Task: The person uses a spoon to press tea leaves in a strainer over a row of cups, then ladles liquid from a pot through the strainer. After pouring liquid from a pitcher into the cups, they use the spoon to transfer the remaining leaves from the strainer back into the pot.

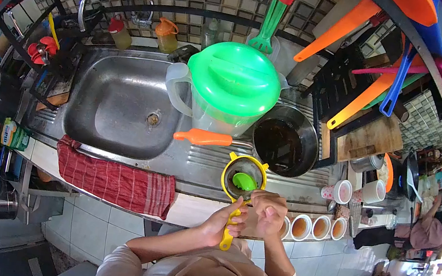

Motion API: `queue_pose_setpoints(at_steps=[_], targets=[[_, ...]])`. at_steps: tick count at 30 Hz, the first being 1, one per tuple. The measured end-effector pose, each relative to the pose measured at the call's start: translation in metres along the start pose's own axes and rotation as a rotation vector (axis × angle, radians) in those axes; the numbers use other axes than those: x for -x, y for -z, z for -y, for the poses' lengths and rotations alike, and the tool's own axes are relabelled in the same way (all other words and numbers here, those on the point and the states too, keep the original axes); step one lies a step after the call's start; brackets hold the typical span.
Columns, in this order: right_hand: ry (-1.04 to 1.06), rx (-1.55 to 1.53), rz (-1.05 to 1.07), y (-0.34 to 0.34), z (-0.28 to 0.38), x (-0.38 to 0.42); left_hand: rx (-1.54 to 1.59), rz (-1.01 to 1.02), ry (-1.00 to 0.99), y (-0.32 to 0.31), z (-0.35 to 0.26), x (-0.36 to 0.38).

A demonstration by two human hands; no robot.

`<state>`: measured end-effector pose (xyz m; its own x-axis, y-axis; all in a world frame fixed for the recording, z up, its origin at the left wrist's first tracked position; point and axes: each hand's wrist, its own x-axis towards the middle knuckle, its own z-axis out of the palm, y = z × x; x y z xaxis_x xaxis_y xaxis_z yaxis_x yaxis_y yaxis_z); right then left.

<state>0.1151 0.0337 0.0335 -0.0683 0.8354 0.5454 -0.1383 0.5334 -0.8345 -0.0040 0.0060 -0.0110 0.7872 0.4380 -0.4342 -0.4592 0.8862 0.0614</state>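
My left hand (224, 225) is closed round the yellow handle of a strainer (226, 237), whose round mesh is over the counter's front edge. A small green scoop (244, 182) rests in the mesh, and my right hand (268, 209) is closed at its near end, fingers pinched. Behind the strainer, a dark pot (284, 139) with an orange handle (203, 137) holds dark liquid. The large pitcher (223, 121) with a green lid (234, 78) stands beside the pot. Several cups of orange-brown drink (301, 226) line the edge right of my right hand.
A steel sink (122, 105) lies at the left, with a red cloth (110, 178) over its front edge. Stacked cups (339, 191) stand at the right. Utensils (273, 25) hang from the rack overhead. Another person (425, 234) is at the far right.
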Motion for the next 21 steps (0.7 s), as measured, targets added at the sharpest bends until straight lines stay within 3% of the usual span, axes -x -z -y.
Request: queue_pose_setpoints(at_steps=[5, 7, 11, 17, 19, 21], targets=[[0.012, 0.024, -0.073, -0.004, -0.005, -0.002, 0.009, 0.034, 0.013, 0.002, -0.001, 0.000], [-0.072, 0.031, -0.172, -0.004, -0.009, -0.002, 0.003, 0.016, 0.011, 0.000, -0.001, 0.001], [-0.199, 0.129, -0.146, -0.001, -0.010, -0.006, 0.018, -0.007, 0.024, 0.000, -0.002, 0.001], [-0.193, 0.162, 0.062, -0.008, -0.004, -0.027, 0.012, -0.018, 0.025, 0.000, -0.003, 0.002], [-0.201, 0.111, 0.254, -0.009, -0.002, -0.029, 0.016, -0.042, 0.033, 0.002, -0.002, 0.001], [-0.189, 0.131, 0.250, -0.011, -0.004, -0.027, 0.020, -0.067, 0.042, 0.002, -0.001, 0.001]])
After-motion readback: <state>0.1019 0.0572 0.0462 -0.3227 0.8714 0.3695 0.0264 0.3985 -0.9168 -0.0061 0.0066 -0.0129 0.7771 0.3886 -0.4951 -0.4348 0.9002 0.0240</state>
